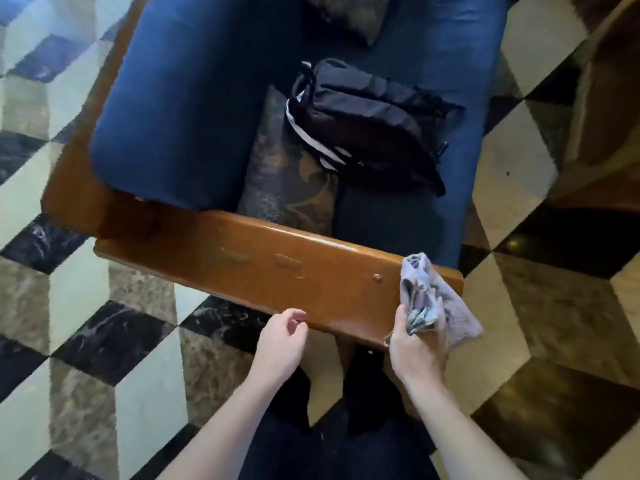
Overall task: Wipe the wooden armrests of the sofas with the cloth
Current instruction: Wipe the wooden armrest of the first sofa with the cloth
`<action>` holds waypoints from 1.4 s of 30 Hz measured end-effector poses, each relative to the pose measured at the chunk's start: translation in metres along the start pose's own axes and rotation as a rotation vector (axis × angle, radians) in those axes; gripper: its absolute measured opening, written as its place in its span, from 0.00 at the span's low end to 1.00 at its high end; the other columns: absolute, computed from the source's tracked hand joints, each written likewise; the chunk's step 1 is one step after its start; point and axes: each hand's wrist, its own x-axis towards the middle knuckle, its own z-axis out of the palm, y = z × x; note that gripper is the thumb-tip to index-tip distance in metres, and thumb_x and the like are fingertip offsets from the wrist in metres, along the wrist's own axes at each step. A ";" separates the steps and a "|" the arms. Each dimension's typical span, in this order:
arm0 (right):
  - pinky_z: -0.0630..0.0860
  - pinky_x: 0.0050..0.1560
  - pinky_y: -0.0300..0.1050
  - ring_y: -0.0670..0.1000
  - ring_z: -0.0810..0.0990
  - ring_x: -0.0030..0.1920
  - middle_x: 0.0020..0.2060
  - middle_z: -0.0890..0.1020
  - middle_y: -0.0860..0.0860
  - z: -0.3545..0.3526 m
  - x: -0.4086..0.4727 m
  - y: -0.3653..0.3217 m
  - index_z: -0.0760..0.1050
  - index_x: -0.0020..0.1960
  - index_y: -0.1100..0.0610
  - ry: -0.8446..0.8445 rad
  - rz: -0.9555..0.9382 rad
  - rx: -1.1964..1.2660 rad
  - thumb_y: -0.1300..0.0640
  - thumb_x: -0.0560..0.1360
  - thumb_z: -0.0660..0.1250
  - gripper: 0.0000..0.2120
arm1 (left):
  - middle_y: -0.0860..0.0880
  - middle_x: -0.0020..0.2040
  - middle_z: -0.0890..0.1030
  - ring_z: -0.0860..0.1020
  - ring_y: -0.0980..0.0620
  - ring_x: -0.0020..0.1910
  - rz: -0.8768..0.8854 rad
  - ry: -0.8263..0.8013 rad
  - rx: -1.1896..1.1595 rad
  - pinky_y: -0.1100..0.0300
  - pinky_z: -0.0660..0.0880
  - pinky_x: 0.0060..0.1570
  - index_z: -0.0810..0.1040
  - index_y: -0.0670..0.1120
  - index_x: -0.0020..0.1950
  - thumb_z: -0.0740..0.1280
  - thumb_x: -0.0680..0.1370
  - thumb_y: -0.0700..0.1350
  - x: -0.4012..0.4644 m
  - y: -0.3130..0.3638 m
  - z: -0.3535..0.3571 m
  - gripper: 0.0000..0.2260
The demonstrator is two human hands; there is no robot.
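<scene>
Cloth at the right end of the wooden armrest.

The right hand [414,348] has its grip clenched on a bunched grey cloth [429,296], which lies on the armrest [263,268] at its right end. The left hand [280,341], fingers loosely curled and holding nothing, sits at the armrest's near edge. A black bag [367,133], closed with contents unseen, rests on the blue sofa [180,109] beside a patterned cushion [287,178].

Bare forearms [221,420], no sleeves in view; dark trousers [311,452], black socks or shoes [360,386].
</scene>
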 end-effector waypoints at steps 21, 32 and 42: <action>0.67 0.75 0.57 0.51 0.74 0.69 0.67 0.78 0.49 0.158 -0.005 -0.137 0.75 0.68 0.43 0.389 0.413 0.762 0.33 0.69 0.58 0.30 | 0.57 0.63 0.70 0.73 0.52 0.62 0.142 0.417 -0.128 0.48 0.79 0.61 0.69 0.56 0.67 0.63 0.81 0.54 0.125 -0.102 -0.077 0.15; 0.69 0.73 0.61 0.54 0.73 0.70 0.70 0.76 0.51 0.229 -0.051 -0.224 0.73 0.73 0.46 0.157 0.388 0.757 0.30 0.65 0.57 0.40 | 0.49 0.65 0.72 0.74 0.51 0.61 0.094 0.432 -0.315 0.60 0.73 0.57 0.68 0.53 0.67 0.64 0.82 0.49 0.164 -0.146 -0.147 0.14; 0.41 0.75 0.48 0.47 0.46 0.82 0.80 0.46 0.29 0.228 -0.047 -0.175 0.42 0.82 0.34 -0.011 -0.174 0.081 0.34 0.71 0.57 0.43 | 0.49 0.68 0.70 0.68 0.45 0.69 0.121 0.392 -0.109 0.48 0.72 0.64 0.67 0.49 0.70 0.67 0.80 0.45 0.153 -0.137 -0.139 0.20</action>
